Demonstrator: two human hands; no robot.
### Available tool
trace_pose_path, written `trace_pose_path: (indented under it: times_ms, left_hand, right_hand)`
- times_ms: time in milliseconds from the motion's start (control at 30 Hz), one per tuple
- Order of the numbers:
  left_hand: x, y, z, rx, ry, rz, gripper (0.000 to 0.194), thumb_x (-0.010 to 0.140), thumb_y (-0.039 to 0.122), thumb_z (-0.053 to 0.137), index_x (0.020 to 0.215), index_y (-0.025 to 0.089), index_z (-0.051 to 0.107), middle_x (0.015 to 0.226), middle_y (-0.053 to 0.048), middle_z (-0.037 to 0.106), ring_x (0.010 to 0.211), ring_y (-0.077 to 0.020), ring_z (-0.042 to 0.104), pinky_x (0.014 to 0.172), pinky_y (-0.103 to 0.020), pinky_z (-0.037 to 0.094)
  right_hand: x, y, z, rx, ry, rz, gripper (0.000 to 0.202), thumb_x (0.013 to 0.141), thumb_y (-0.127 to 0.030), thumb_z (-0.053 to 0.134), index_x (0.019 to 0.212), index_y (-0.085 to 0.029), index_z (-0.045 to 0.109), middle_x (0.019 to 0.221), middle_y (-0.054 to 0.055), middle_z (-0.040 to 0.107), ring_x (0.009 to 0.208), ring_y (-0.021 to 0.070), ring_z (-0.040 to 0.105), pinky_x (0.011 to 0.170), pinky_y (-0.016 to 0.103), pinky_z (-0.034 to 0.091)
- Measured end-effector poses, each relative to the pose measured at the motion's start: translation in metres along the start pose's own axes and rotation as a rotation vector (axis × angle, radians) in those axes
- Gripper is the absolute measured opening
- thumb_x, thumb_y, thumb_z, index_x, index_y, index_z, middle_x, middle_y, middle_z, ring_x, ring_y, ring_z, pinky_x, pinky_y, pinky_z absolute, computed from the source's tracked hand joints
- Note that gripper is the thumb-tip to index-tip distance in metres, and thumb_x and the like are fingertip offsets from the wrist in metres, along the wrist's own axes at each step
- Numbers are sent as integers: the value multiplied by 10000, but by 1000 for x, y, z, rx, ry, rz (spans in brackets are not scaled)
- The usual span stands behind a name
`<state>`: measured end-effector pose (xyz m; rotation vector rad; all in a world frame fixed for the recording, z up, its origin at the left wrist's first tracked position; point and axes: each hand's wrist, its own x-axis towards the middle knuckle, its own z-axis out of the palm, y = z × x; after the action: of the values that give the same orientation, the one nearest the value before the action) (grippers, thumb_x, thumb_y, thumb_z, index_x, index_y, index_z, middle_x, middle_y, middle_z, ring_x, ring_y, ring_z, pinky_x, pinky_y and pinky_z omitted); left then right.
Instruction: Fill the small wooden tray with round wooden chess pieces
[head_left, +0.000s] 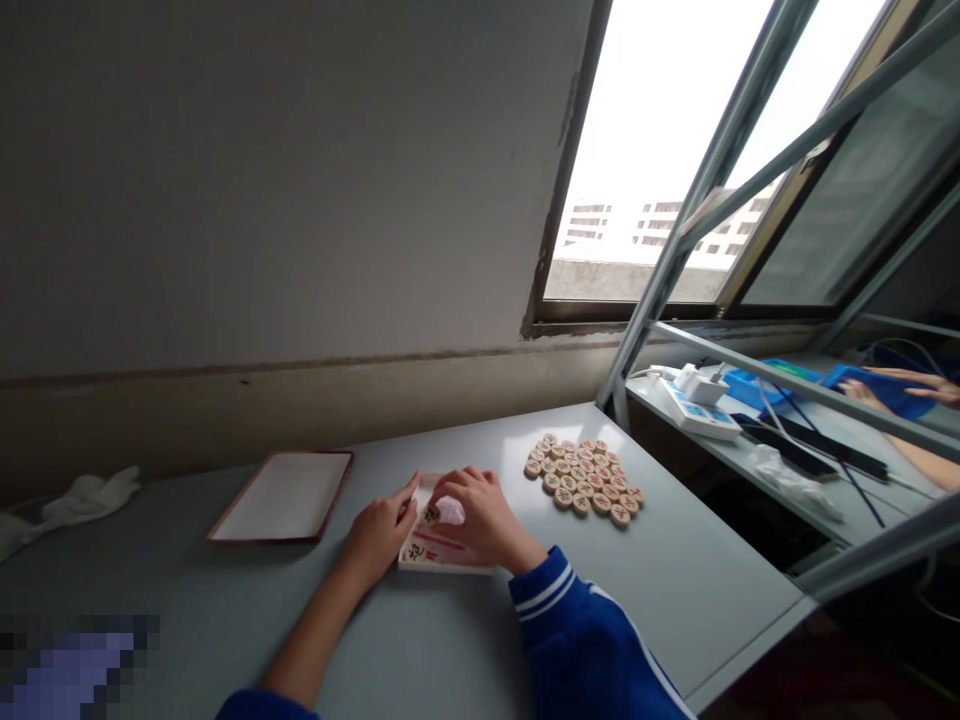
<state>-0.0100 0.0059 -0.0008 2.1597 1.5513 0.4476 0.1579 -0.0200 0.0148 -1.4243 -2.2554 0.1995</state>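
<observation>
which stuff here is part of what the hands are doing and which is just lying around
In hand:
- left hand and right hand on the white box
- one wooden chess piece in that box
- cluster of wooden chess pieces
- shallow box lid

Lying about:
- white cloth at the table's far left
- charger and power strip on the next desk

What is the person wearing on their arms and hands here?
Both hands are bare, with no gloves or rings visible. The right hand comes out of a bright blue sleeve with a ribbed cuff carrying two white stripes. The left hand has a bare forearm; a blue sleeve shows only near the elbow.
</observation>
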Motion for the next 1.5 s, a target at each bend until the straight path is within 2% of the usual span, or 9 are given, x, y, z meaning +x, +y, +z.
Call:
trace_pose_path:
  times_ms: [200,400,600,733,1000,1100,1233,1367,1500]
  left_hand:
    - [1,0,0,31,-14,-19,458,857,252,330,1305,169,366,779,-83,687,674,-149,599,585,-211,331]
    - [1,1,-1,34,-7,-27,451,859,241,335,1302,166,369,693,-60,664,608,-125,565,551,-204,292]
    - [1,1,-1,31,-13,-22,454,860,243,337,1308,172,362,773,-71,683,674,-137,592,588,-198,330]
    - [0,1,-1,-3,-20,-27,454,860,244,332,1307,172,363,845,-94,692,753,-159,616,623,-209,354]
    - [0,3,-1,70,-12,-28,458,860,260,326,1308,175,361,880,-127,689,781,-187,623,652,-238,371]
    - [0,1,0,73,0,-16,448,863,267,319,1301,193,374,912,-129,683,798,-189,619,666,-241,370]
    - [1,0,0,24,-12,-1,447,851,251,343,1293,202,386,922,-111,682,789,-176,617,647,-228,361]
    - [0,2,-2,23,-16,-21,443,853,247,348,1291,192,389,784,-77,692,675,-150,606,577,-212,324]
    - [0,4,-4,28,-17,-19,436,859,238,343,1290,196,392,769,-70,690,706,-152,613,582,-203,324]
  right_hand:
    - [-23,38,-43,-203,95,315,164,732,-354,616,858,-252,590,1010,17,544,969,208,447,788,347,272]
    - [-41,60,-48,-318,62,539,175,721,-215,593,895,-224,576,1031,61,518,1014,248,428,801,386,288]
    - [-39,59,-48,-370,123,504,144,729,-137,589,836,-231,604,1033,60,533,1012,262,438,808,406,300]
    - [-29,46,-46,-195,163,374,96,766,-173,584,838,-227,618,965,49,564,959,233,474,797,368,337]
    - [-9,-11,6,205,-169,-123,245,736,-247,649,976,-254,604,1012,5,599,956,176,510,795,284,354]
    - [-8,-17,12,134,-155,-69,249,723,-284,661,958,-226,600,1033,33,588,976,196,499,818,315,339]
    - [-13,-8,-11,69,-26,39,254,672,-339,700,881,-241,595,1013,12,570,961,197,478,804,328,324]
    - [-38,12,-39,-28,117,237,191,731,-352,631,890,-259,582,1052,14,541,998,206,451,810,340,311]
    - [-71,41,-46,-200,152,430,148,762,-309,568,901,-258,572,1070,24,527,1023,232,438,794,355,315]
